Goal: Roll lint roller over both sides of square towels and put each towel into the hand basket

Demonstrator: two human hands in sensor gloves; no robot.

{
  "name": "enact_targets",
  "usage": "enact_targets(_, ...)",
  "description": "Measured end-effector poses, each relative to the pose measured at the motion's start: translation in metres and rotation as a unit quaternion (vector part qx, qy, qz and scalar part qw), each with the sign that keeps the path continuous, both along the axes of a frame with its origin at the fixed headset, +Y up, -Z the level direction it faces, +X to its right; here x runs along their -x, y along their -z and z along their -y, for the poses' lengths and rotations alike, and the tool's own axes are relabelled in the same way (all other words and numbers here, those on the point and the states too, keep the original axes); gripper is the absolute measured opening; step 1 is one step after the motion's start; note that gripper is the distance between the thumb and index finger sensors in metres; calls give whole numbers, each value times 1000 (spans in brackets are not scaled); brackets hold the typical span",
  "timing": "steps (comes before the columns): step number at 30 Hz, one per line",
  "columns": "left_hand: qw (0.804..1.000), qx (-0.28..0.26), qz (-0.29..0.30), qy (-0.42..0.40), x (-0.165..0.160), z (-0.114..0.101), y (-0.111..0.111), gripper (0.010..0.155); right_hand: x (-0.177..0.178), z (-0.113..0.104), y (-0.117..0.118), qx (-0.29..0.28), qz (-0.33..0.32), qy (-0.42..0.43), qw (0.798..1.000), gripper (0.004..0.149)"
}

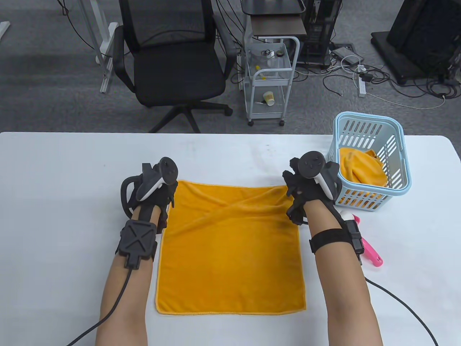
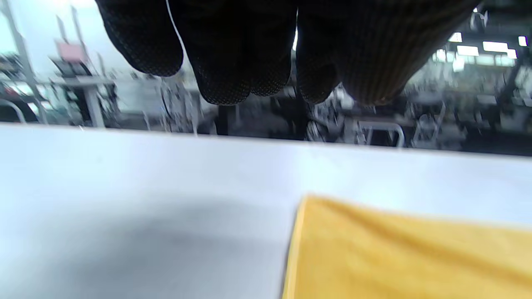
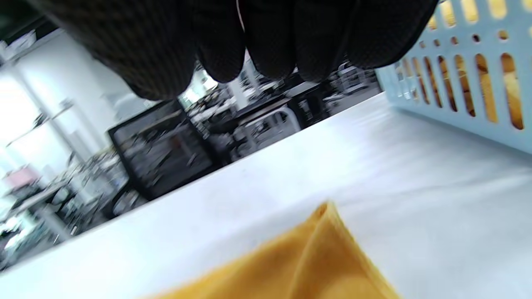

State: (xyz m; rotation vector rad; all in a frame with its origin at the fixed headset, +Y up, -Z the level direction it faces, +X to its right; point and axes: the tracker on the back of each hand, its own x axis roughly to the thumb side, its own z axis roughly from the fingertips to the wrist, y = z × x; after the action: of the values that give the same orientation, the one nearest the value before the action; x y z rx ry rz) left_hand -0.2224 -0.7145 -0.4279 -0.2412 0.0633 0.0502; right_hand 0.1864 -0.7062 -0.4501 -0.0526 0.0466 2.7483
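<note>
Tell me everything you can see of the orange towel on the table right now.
The orange towel is square, plush like microfibre, with a stitched hem. It lies spread on the white table, its near part smooth, with diagonal creases near its far edge. The left hand and right hand are at its far corners; any grip is hidden.

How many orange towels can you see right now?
2: one towel spread flat on the table between the hands, one bunched towel inside the blue basket. More could be hidden beneath it.
</note>
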Motion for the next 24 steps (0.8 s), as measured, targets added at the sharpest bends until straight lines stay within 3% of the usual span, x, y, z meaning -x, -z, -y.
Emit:
enact_targets(5, 994, 76, 73, 30, 5, 26, -37, 51, 19, 5, -40, 31, -117, -88, 989, 67)
enact_targets(11, 986, 104, 115, 61, -3, 64, -73, 57, 20, 24, -107, 88, -214, -130, 964, 70)
enact_targets(16, 991, 92, 89, 45, -6, 76, -59, 57, 1, 49, -148, 126, -240, -153, 950, 70)
enact_targets(20, 992, 99, 77, -5, -13, 81, -32, 55, -12, 63, -157, 140, -243, -171, 945, 70)
enact_targets(24, 992, 103, 74, -25, -20, 87, -12, 55, -23, 74, -156, 145, -227, -146, 952, 68)
